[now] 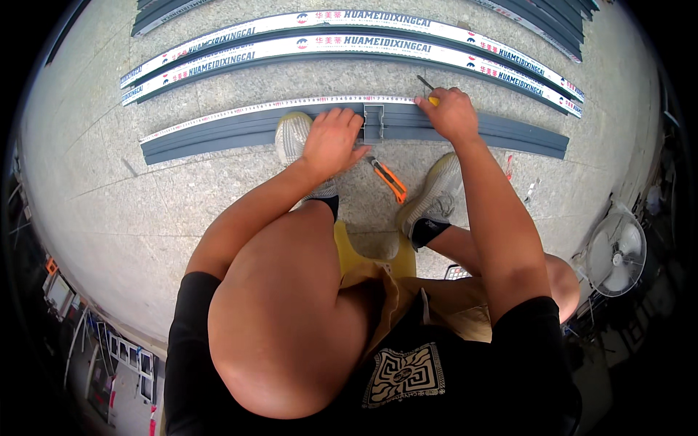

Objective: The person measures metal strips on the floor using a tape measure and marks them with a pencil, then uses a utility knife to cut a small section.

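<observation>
A long dark grey profile bar point(240, 131) lies across the floor in front of my feet, with a white measuring tape blade point(276, 105) stretched along its far edge. A short grey channel-shaped piece point(374, 125) rests across the bar near its middle. My left hand point(333, 139) is closed at the piece's left edge, its fingers bent over the bar. Farther right, my right hand point(454, 115) is closed round a tool with a yellow handle point(434, 100) and a thin dark shaft; its exact kind is unclear. The hand sits at the tape's right end, partly covering it.
An orange box cutter point(389, 180) lies on the floor between my shoes point(436, 192). Beyond the bar are two white-labelled profiles point(349, 47), with more stacked profiles point(538, 25) farther off. A yellow stool point(349, 243) is under me. A fan point(616, 254) stands at right.
</observation>
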Demonstrator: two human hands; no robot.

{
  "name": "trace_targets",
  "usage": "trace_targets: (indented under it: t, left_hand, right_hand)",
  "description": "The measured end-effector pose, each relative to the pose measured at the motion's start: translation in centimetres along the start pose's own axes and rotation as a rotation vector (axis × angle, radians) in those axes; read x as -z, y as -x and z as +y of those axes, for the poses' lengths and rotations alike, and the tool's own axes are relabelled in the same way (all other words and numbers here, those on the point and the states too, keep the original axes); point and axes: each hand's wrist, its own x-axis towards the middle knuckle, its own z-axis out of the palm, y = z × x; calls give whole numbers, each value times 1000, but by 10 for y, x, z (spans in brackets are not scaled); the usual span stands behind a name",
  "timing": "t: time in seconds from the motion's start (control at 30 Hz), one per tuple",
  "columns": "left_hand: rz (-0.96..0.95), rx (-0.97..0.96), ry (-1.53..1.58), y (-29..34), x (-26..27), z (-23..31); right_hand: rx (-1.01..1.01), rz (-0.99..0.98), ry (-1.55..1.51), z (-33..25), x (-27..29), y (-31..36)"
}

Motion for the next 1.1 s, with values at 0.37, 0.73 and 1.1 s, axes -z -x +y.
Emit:
trace_targets:
  t: [0.37, 0.73, 1.1]
  left_hand:
    - [40, -92, -38, -4, -9, -3]
    - [68, -146, -20, -12, -14, 0]
    - [74, -122, -8, -17, -11, 6]
  right_hand:
    - [-4, 0, -5, 2, 1, -1]
    - [-23, -49, -24, 0, 7, -2]
    - [57, 113, -51, 10, -1, -3]
